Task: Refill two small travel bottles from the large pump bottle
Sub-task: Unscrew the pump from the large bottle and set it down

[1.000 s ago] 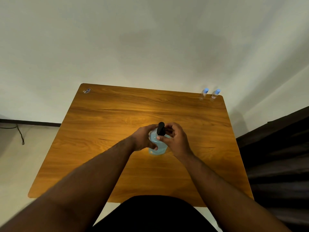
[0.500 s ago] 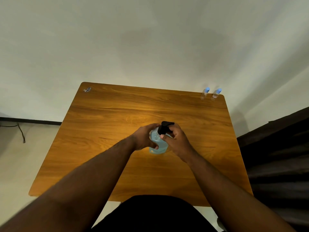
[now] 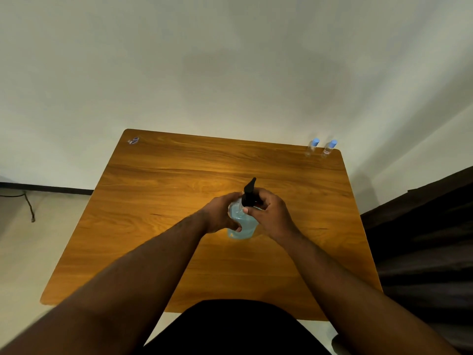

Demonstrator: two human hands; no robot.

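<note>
A large clear pump bottle [image 3: 242, 226] holding light blue liquid stands upright near the middle of the wooden table [image 3: 158, 201]. My left hand [image 3: 221, 213] wraps around its body from the left. My right hand [image 3: 268, 213] grips the black pump head [image 3: 249, 193] at its collar, and the nozzle points away from me. Two small clear travel bottles with blue caps stand side by side at the far right corner, one [image 3: 312, 147] just left of the other [image 3: 329, 149], well beyond both hands.
A small blue and white object [image 3: 133, 140] lies at the table's far left corner. A pale wall rises behind the table. Dark furniture [image 3: 422, 239] stands close to the right edge. A cable [image 3: 28, 206] trails on the floor at the left.
The pump head has turned under my right hand: its nozzle swung to the right, then round to point away from me. The bottle and my left hand stayed in place.
</note>
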